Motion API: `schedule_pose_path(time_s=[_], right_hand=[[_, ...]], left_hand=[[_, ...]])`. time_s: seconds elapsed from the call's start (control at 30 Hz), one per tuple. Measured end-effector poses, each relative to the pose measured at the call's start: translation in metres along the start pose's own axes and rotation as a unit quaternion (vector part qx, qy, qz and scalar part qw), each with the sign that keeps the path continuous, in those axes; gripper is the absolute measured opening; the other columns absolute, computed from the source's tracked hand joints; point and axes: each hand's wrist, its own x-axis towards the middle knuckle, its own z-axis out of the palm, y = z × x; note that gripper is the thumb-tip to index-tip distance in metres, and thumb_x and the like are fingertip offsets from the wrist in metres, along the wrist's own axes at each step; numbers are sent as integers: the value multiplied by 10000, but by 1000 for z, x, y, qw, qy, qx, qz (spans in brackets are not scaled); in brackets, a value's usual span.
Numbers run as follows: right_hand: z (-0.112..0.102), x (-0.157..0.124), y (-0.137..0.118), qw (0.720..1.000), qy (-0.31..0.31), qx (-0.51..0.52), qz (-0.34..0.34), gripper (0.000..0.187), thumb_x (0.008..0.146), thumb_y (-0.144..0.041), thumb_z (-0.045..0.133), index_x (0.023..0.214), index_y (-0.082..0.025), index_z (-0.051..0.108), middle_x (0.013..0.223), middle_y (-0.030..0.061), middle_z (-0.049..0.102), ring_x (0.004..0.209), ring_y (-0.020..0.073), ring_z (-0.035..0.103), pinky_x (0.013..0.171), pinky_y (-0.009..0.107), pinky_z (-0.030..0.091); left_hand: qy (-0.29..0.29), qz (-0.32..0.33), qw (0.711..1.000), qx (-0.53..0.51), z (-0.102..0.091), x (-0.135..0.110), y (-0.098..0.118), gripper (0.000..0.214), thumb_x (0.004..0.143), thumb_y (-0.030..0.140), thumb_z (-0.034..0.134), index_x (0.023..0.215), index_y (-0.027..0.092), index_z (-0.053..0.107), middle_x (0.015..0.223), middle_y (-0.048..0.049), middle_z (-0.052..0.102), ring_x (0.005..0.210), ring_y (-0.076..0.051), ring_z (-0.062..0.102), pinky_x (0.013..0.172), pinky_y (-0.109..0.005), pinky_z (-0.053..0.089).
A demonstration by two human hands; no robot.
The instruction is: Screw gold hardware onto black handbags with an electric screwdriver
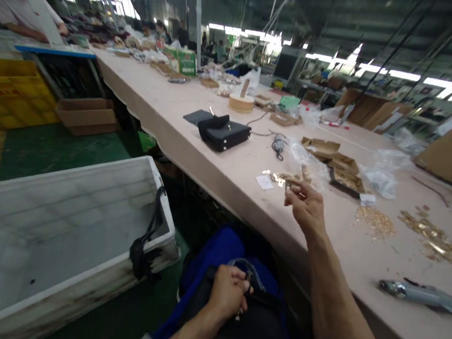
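Observation:
A black bag (254, 330) lies across my lap over blue cloth (223, 248). My left hand (228, 292) is closed at its upper edge, beside a loop in clear plastic (253, 273); the fingers hide the exact part gripped. Over the table edge, my right hand (306, 203) pinches a small metal piece (288, 187), whose shape is hard to make out. Just beyond those fingertips lie shiny gold metal plates (277, 178) and a white paper slip (264, 182). Farther back on the table sits another black bag (225, 134), its flap raised.
On the right of the long table (247, 194) are small brown boxes (347, 180), loose gold fittings (375, 222) and a grey power tool (419, 295). A large white bin (77, 261) stands at left. Beyond a yellow crate (6, 93), a person (31, 14) works.

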Motion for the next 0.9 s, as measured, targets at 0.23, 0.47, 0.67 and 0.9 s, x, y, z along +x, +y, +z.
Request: schedule_pose_path(time_s=[0.23,0.47,0.67,0.9], right_hand=[[15,-158,2,970,-35,147,189,276,857,-365,788,1041,-165,745,753,28,644,557,133,555,507,243,462],[26,-218,26,948,-76,151,271,409,818,-518,812,990,-150,759,801,64,700,589,169,604,536,270,516],[22,-224,25,958,-78,102,257,360,845,-511,786,949,-167,783,804,62,709,651,196,630,590,283,511],[25,-227,27,975,-51,75,204,290,882,-478,763,892,-189,788,852,55,713,738,215,649,667,301,514]], left_hand=[[-10,6,1000,-15,4,2,-3,90,860,91,654,940,56,677,803,-127,769,412,-127,632,354,-175,442],[-36,23,999,-13,10,1,-4,157,907,81,616,978,38,750,722,-111,743,523,-175,713,454,-200,566],[-38,28,999,-6,13,0,-2,230,921,37,553,1018,39,762,715,-107,739,555,-184,731,498,-217,602],[-39,31,999,-10,14,-5,4,213,925,40,565,988,48,768,731,-105,739,566,-187,737,514,-213,602]])
